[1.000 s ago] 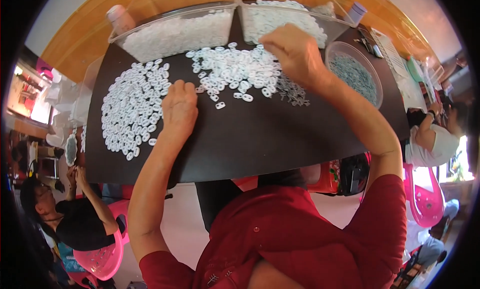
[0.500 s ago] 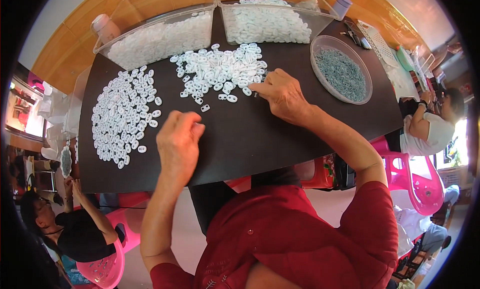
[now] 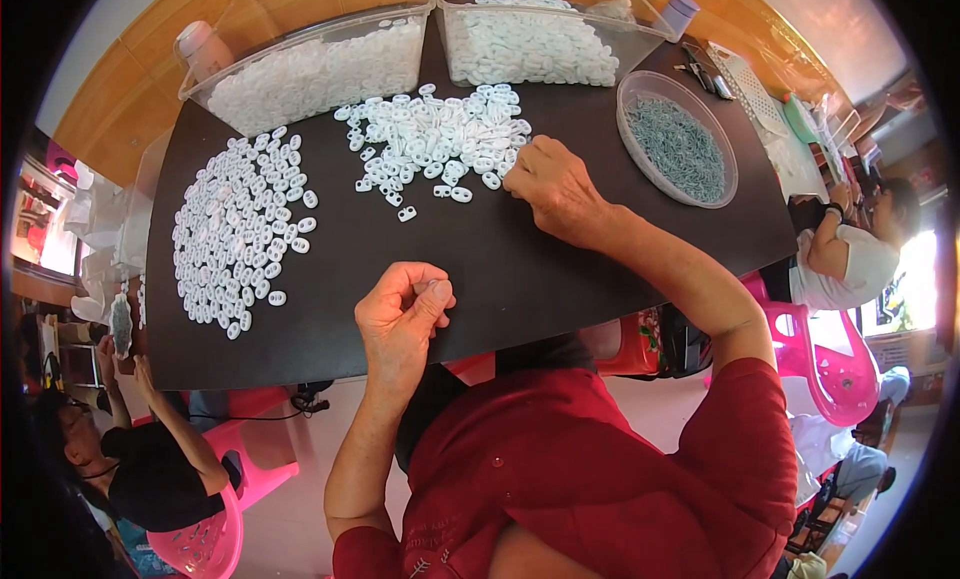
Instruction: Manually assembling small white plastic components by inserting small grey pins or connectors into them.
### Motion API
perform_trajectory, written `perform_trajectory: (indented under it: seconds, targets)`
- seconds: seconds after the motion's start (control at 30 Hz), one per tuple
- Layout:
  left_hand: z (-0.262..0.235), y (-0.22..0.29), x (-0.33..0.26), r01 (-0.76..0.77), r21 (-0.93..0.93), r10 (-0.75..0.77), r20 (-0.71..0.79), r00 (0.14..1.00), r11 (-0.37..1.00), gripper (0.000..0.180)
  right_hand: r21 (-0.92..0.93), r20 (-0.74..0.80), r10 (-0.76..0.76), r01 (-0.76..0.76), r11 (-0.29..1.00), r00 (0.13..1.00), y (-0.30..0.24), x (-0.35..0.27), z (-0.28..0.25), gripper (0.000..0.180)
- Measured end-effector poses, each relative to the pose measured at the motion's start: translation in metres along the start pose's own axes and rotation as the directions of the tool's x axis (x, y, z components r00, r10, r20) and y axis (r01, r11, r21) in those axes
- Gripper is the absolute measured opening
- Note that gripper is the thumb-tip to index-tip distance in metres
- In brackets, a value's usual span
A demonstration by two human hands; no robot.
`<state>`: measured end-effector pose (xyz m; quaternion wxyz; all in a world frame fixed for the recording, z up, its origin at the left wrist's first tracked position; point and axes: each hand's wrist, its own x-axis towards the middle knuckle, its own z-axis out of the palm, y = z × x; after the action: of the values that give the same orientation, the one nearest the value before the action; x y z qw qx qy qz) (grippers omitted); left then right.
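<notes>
My left hand [image 3: 402, 314] hovers over the table's near edge, thumb pressed against curled fingers. Whatever it may pinch is too small or hidden to make out. At the right edge of a heap of small white oval plastic pieces with two holes [image 3: 445, 134], my right hand [image 3: 556, 187] is closed, its fingertips turned down to the table and hidden behind the knuckles. A few single pieces [image 3: 407, 215] lie in front of that heap. On the left a wide, flat spread of similar white pieces [image 3: 235, 234] covers the table.
Two clear plastic bins [image 3: 433, 9] full of white pieces stand along the back of the dark table [image 3: 480, 269]. A round clear tub [image 3: 733, 169] of small grey metal screws or pins sits at right. Pliers-like tools [image 3: 706, 77] lie behind it. Co-workers sit left and right.
My left hand has moved right and toward me, from beside the left spread to the near edge, its fingers now pinched. My right hand stays by the heap, its fingers more curled.
</notes>
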<state>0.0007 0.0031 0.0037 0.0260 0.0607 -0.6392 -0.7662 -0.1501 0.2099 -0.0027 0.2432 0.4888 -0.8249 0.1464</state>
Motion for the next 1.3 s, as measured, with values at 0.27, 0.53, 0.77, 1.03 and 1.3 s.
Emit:
perform_trajectory:
  seconds: [0.27, 0.53, 0.77, 1.03, 1.3]
  targets:
    - [0.001, -0.002, 0.004, -0.024, -0.012, 0.024, -0.024, 0.999, 1.000, 0.009, 0.227, 0.010, 0.262, -0.257, 0.939, 0.965, -0.004, 0.004, -0.016, 0.010]
    - [0.035, -0.009, 0.038, -0.273, 0.221, 0.298, -0.086, 0.951, 0.936, 0.009, 0.811, 0.423, 0.586, -0.577, 0.096, 0.692, -0.036, 0.010, -0.021, 0.015]
    - [0.036, 0.003, 0.041, -0.107, 0.123, 0.107, 0.010, 0.994, 0.987, 0.016, 0.825, 0.489, 0.553, -0.563, -0.043, 0.675, -0.054, 0.012, -0.024, 0.013]
    - [0.034, -0.007, 0.050, -0.579, 0.619, 0.633, 0.164, 0.757, 0.532, 0.014, 0.856, 0.459, 0.568, -0.511, -0.078, 0.682, -0.058, 0.008, -0.017, 0.017]
    - [0.032, -0.007, 0.053, -0.665, 0.718, 0.711, 0.358, 0.605, 0.206, 0.018, 0.783, 0.595, 0.532, -0.584, -0.213, 0.603, -0.049, 0.006, -0.021, 0.022]
